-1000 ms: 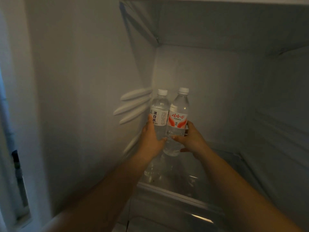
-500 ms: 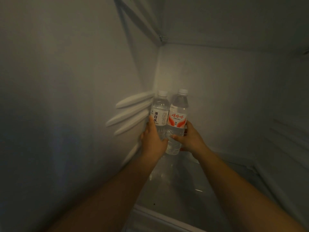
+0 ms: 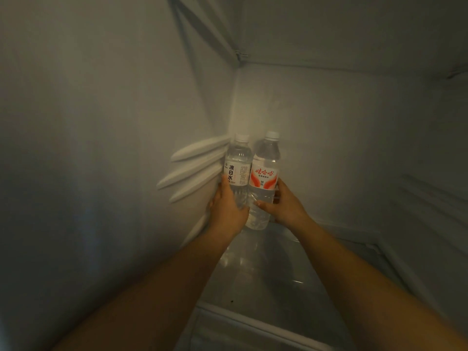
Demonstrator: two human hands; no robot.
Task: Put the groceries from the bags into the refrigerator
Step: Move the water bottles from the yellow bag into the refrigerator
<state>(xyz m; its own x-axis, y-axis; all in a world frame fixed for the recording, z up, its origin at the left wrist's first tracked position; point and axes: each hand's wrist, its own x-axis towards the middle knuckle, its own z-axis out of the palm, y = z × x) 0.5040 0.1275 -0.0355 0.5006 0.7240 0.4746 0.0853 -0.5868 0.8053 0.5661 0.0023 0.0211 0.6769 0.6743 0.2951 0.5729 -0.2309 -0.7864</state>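
Glass shelf [image 3: 276, 287] — dim white refrigerator [image 3: 101, 122] interior.

Check surfaces: left bottle [image 3: 237, 171] clear glossy plastic, white paper-look label w/ black print, white plastic cap. Right bottle [image 3: 264, 178] same clear glossy plastic, glossy white/red label, white cap. Fridge walls [image 3: 101, 122] smooth matt white plastic; molded shelf rails [image 3: 195, 171] same finish, slight sheen. Shelf [image 3: 266, 274] transparent, glossy, reflective; you can't tell glass vs plastic. Front trim [image 3: 253, 323] smooth white plastic.
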